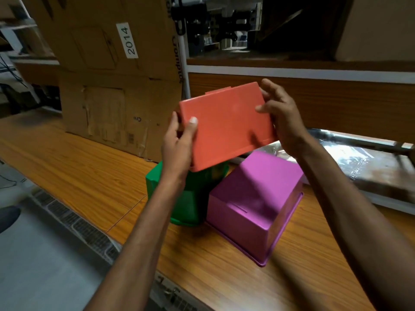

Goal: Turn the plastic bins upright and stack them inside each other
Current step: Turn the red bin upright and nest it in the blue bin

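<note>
I hold an orange plastic bin (226,124) in the air above the table, its flat bottom tilted toward me. My left hand (179,144) grips its left end and my right hand (280,117) grips its right end. Under it stands a green bin (186,198), partly hidden by my left forearm and the orange bin; I cannot tell which way it faces. To the right of the green bin a purple bin (258,203) rests upside down, bottom up and rim on the wooden table (89,176).
A large cardboard sheet (112,86) leans behind the bins at the left. A flat item wrapped in shiny plastic (363,160) lies at the right rear. A wood partition (314,97) runs along the back. The table's front edge runs diagonally at the lower left, with floor below.
</note>
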